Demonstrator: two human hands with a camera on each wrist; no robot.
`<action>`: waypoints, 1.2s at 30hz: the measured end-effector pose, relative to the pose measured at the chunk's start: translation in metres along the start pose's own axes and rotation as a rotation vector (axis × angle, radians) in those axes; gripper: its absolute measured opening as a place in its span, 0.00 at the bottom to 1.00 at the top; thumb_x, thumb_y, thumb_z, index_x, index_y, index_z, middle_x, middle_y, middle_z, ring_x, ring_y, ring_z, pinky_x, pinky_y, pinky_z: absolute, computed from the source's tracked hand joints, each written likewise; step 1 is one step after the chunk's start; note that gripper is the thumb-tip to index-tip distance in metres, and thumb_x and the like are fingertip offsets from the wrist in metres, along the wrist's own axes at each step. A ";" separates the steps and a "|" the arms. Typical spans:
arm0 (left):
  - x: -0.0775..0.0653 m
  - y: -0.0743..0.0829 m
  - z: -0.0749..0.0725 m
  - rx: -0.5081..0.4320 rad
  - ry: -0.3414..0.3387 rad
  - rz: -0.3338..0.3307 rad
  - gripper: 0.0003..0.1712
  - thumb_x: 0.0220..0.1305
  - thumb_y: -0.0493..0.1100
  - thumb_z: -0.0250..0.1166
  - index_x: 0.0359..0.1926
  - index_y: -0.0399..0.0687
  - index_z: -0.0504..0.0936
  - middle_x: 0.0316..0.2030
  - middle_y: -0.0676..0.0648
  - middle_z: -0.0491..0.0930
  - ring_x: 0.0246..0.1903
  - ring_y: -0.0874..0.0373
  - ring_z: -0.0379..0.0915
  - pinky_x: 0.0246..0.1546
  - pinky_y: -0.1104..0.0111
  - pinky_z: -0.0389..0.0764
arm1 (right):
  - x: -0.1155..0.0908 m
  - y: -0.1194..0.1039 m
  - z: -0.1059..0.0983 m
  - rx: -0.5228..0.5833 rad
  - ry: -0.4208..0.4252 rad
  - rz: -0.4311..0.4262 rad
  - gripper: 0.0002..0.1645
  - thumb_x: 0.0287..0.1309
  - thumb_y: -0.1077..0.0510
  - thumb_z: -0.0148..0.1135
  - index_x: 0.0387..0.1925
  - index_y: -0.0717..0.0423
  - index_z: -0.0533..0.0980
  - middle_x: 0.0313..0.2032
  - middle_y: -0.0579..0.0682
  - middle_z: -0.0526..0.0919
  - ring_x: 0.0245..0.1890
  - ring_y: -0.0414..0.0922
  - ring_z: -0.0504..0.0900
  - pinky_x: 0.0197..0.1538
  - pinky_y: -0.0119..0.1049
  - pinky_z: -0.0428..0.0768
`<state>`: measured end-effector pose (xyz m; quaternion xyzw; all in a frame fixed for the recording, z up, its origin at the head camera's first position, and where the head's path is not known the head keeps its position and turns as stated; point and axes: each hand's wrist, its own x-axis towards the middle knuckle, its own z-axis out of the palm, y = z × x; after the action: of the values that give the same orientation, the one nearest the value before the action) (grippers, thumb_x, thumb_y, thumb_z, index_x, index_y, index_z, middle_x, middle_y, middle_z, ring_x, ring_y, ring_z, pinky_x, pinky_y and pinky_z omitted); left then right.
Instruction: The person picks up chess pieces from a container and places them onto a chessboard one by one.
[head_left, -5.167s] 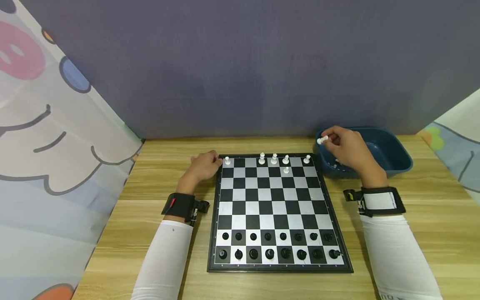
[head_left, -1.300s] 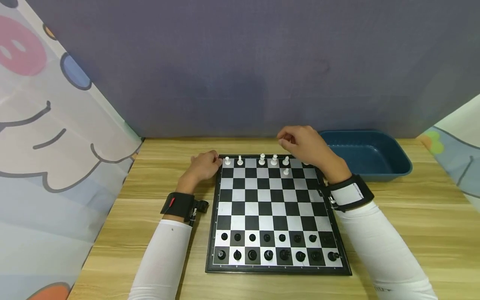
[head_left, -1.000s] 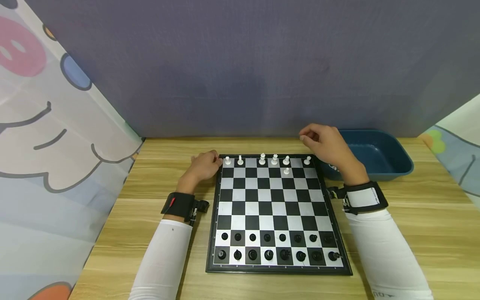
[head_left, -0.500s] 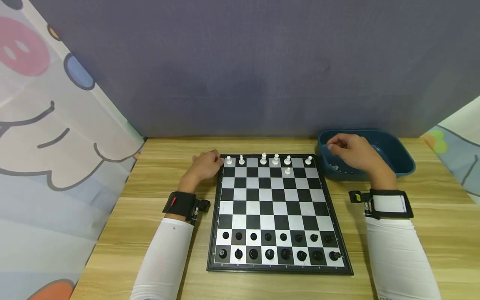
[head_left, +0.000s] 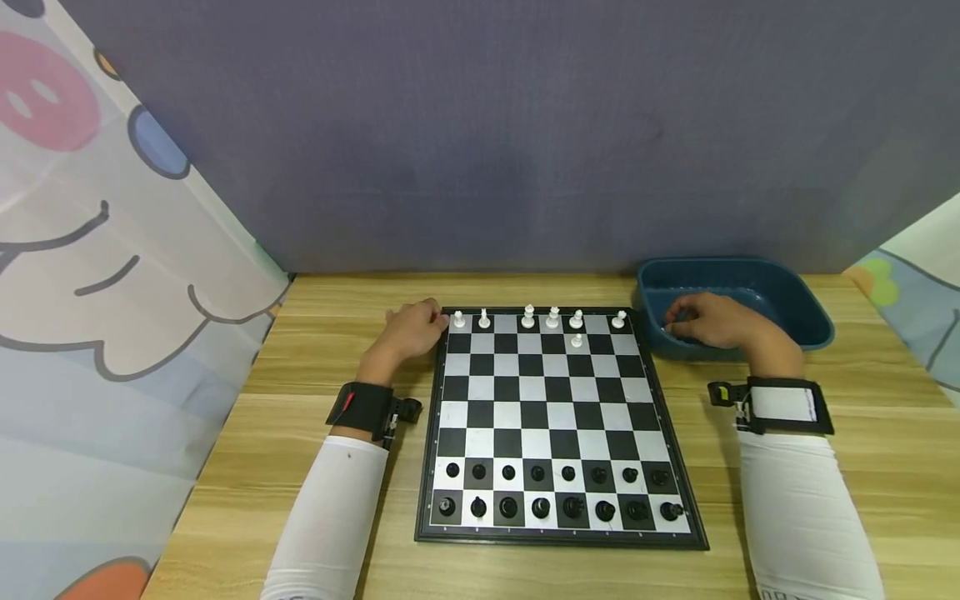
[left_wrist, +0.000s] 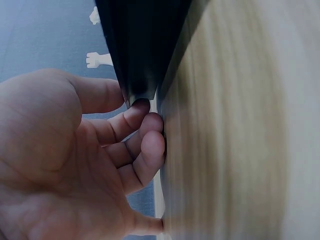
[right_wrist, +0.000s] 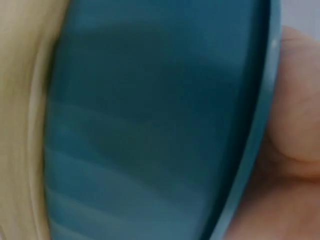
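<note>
My left hand (head_left: pixel 411 329) is at the far left corner of a chessboard (head_left: pixel 517 392), pinching its edge. In the left wrist view, thumb and index finger meet at the board's dark corner (left_wrist: pixel 142 60), with a white rook (left_wrist: pixel 99 60) standing just beyond. My right hand (head_left: pixel 720 321) is lowered into a blue plastic basin (head_left: pixel 787 292), fingers bent. The basin's wall (right_wrist: pixel 150 110) hides those fingertips in the right wrist view; I cannot tell whether they hold a piece. Several white chess pieces (head_left: pixel 528 317) stand along the far row, with a white pawn (head_left: pixel 576 340) in front.
Two full rows of black chess pieces (head_left: pixel 541 507) stand along the board's near side. The board and basin sit side by side on a wooden table (head_left: pixel 337 292). A grey panel (head_left: pixel 480 150) rises behind, and a cartoon-printed cloth (head_left: pixel 135 333) hangs at the left.
A white piece has appeared beside the far left rook since the oldest frame. My right hand has moved right from over the board and down into the basin. My left hand stays put.
</note>
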<state>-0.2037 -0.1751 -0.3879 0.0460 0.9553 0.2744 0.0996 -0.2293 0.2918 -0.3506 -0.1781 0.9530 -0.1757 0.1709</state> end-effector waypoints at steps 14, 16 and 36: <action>-0.001 0.000 0.000 -0.008 -0.004 -0.001 0.15 0.80 0.49 0.50 0.34 0.48 0.69 0.25 0.50 0.66 0.42 0.46 0.74 0.75 0.28 0.36 | 0.005 0.001 0.005 -0.016 -0.011 0.025 0.14 0.66 0.60 0.59 0.49 0.63 0.81 0.47 0.65 0.85 0.46 0.59 0.83 0.48 0.59 0.81; 0.000 0.000 0.000 -0.006 -0.005 0.001 0.15 0.80 0.48 0.50 0.33 0.48 0.68 0.24 0.50 0.65 0.40 0.46 0.74 0.74 0.28 0.36 | 0.006 0.001 0.006 -0.014 -0.005 0.035 0.14 0.66 0.59 0.59 0.48 0.62 0.81 0.47 0.65 0.85 0.46 0.58 0.83 0.48 0.60 0.81; 0.000 0.001 -0.001 0.004 -0.008 -0.003 0.15 0.80 0.49 0.50 0.34 0.48 0.69 0.25 0.50 0.65 0.41 0.45 0.73 0.74 0.28 0.37 | 0.012 -0.004 0.010 0.002 0.016 0.084 0.11 0.69 0.58 0.57 0.42 0.62 0.81 0.39 0.58 0.84 0.36 0.52 0.77 0.41 0.49 0.78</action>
<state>-0.2038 -0.1749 -0.3869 0.0458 0.9555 0.2722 0.1036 -0.2348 0.2813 -0.3606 -0.1363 0.9608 -0.1708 0.1708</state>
